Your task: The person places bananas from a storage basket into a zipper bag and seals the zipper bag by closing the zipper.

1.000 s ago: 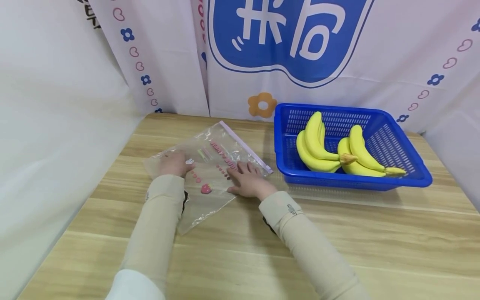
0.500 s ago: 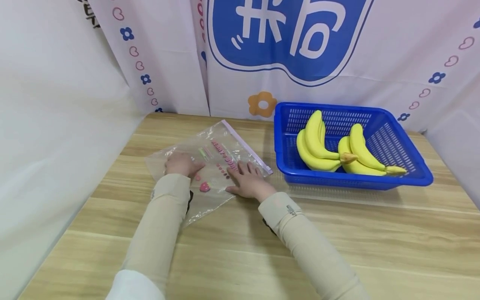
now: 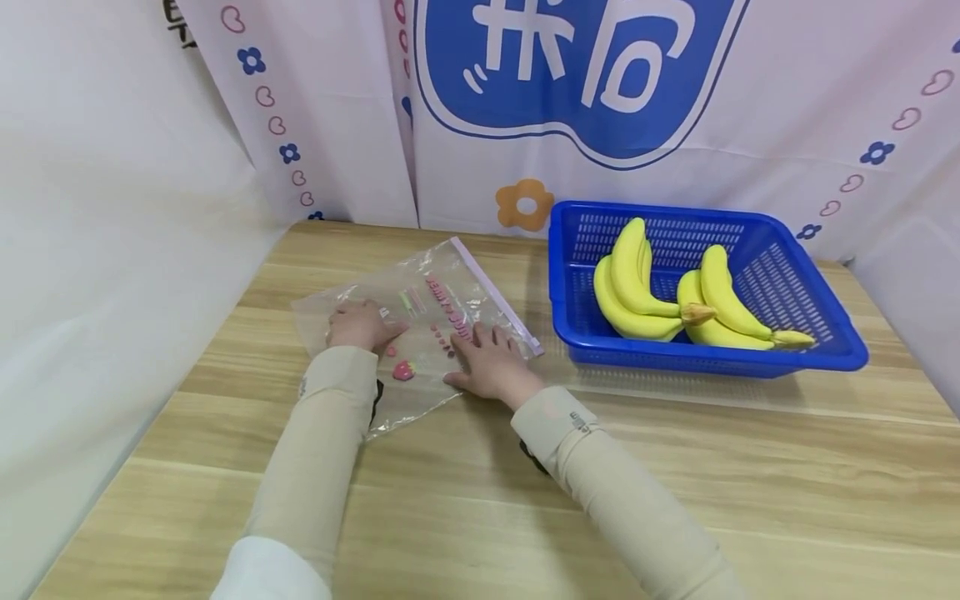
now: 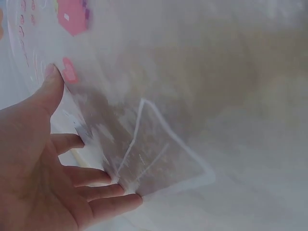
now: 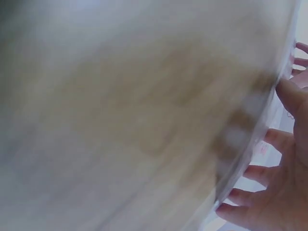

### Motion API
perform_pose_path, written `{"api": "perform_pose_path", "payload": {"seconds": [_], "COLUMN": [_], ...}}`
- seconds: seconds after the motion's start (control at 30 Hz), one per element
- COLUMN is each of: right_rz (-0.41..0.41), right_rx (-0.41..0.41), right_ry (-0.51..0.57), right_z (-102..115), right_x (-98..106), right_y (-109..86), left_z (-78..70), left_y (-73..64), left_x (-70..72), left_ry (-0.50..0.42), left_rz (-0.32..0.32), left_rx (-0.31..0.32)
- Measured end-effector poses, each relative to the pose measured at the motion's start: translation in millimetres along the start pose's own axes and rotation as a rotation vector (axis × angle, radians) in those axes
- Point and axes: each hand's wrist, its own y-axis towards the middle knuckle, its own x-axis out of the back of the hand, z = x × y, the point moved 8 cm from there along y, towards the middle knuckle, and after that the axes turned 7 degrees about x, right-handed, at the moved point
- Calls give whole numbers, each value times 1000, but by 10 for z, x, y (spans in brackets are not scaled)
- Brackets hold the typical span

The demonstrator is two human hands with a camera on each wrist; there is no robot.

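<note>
A clear plastic zip bag (image 3: pixel 420 346) with pink printing and a lilac zip strip (image 3: pixel 495 296) lies flat and slanted on the wooden table. On its left part rests my left hand (image 3: pixel 357 325), thumb pointing right; the left wrist view shows that hand's spread fingertips (image 4: pixel 118 204) touching the film near a white-outlined triangle. My right hand (image 3: pixel 495 367) lies spread over the bag's right part, beside the zip strip. In the right wrist view, its separated fingers (image 5: pixel 260 174) meet the tabletop. Neither hand curls round anything.
To the right stands a blue plastic basket (image 3: pixel 705 358) holding two bunches of bananas, a left bunch (image 3: pixel 626 287) and a right bunch (image 3: pixel 723 304). A printed white curtain (image 3: pixel 465 187) hangs behind the table (image 3: pixel 465 517), and white cloth (image 3: pixel 127 208) borders its left side.
My left hand has slid a little to the right over the bag, and the bag's near corner has drawn back from the front. My right hand has stayed almost in place.
</note>
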Motion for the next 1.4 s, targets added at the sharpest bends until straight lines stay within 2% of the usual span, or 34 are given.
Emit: {"api": "perform_pose_path", "payload": {"seconds": [0.2,0.43,0.7,0.97,1.1,1.4], "right_rz": [-83,-41,-33,-28,-40,-11], "right_rx": [76,146,131,103,94,73], "right_ry": [24,53,108,83,45,15], "right_z": [-5,-65,-102,-66,-42,-30], "right_x": [117,119,114,57,50,51], "right_y": [42,61,59,69,68,52], "left_z": [-2,-1,-9,-105,-173,-205], "left_y": [9,51,49,-9,-23,-47], "left_x": [0,-12,-19,52,60,-21], "left_ry": [-30,-66,-99,-76,-76,-83], "left_rz": [28,66,62,-36,-52,30], "left_rx": [-19,-78,-54,-68,-71,-99]}}
